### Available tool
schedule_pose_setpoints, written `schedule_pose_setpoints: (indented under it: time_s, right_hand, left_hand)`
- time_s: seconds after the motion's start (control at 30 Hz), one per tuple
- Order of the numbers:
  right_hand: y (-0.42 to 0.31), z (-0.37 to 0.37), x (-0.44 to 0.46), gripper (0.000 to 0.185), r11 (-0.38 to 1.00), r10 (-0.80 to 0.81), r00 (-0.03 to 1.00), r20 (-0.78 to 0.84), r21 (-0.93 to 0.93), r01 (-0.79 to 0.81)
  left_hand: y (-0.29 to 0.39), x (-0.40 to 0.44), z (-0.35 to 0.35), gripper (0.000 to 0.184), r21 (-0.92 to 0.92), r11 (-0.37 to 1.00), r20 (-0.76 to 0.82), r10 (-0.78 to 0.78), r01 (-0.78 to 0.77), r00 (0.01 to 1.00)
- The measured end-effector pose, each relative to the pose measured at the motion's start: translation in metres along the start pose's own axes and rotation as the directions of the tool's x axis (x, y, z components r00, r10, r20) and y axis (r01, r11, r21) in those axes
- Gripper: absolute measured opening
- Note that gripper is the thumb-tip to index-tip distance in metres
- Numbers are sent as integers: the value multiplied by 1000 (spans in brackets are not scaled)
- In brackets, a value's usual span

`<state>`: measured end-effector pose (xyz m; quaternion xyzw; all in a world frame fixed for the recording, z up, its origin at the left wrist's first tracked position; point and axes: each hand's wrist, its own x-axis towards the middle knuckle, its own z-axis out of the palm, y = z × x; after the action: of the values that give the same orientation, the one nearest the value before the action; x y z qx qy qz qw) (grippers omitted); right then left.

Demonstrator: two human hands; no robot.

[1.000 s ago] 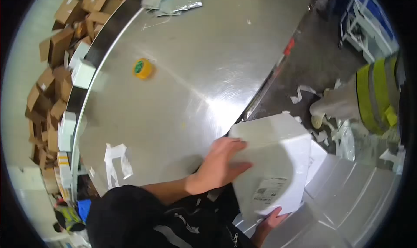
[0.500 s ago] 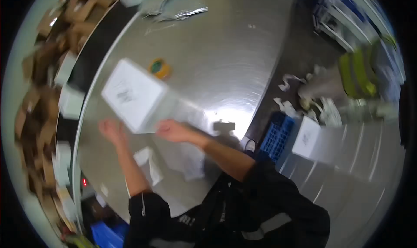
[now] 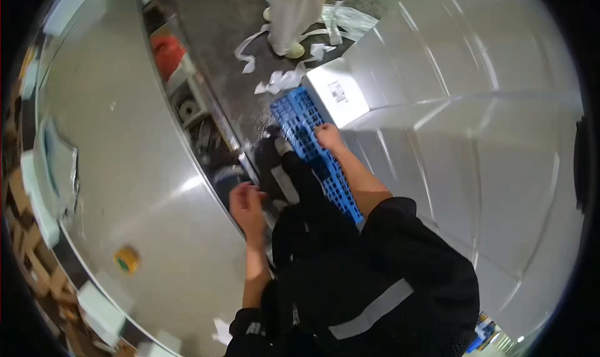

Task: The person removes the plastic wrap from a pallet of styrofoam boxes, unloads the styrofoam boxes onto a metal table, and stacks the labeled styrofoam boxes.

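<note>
My left hand [image 3: 248, 207] hangs by the near edge of the metal table [image 3: 181, 244], slightly blurred, its fingers loosely apart and nothing seen in them. Over the blue plastic pallet [image 3: 304, 129], my right hand [image 3: 326, 135] is held with curled fingers; no object shows in it. Just beyond that hand stands a white box [image 3: 337, 93] with a printed label, against a stack of white boxes [image 3: 431, 163]. I cannot see the right hand touching the box.
A yellow tape roll [image 3: 127, 260] and a silvery plastic bag [image 3: 59, 169] lie on the table. Past its far edge are white boxes [image 3: 100, 313] and brown cartons [image 3: 39, 254]. White scraps [image 3: 281, 80] litter the floor near another person's legs [image 3: 290, 19]. Shelves under the table hold a red item [image 3: 167, 55].
My view and body have turned right, from the table toward the pallet and stack. Both hands have left the table area. The white box near the tape roll no longer shows there.
</note>
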<state>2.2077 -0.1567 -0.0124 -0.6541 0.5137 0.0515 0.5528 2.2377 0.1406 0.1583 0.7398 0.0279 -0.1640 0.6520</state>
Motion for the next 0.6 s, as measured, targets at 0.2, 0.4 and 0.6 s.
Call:
schedule_pose_setpoints:
  time_s: [0.2,0.4,0.6]
  right_hand:
    - [94,-28,209,57,830,514,824,-239,383,-407]
    - [170,-22,253,96,594,717,697,27,500,-630]
    - [157,-40,245,95,558,781,619,86,349,-753]
  left_hand:
    - [-164,283,251,70,262,946,735,-323,190,596]
    - [-324,429,437,97,537,759,400,155,-368,903]
    - [-366,401,386,65,410,887,495,-20,-212,869]
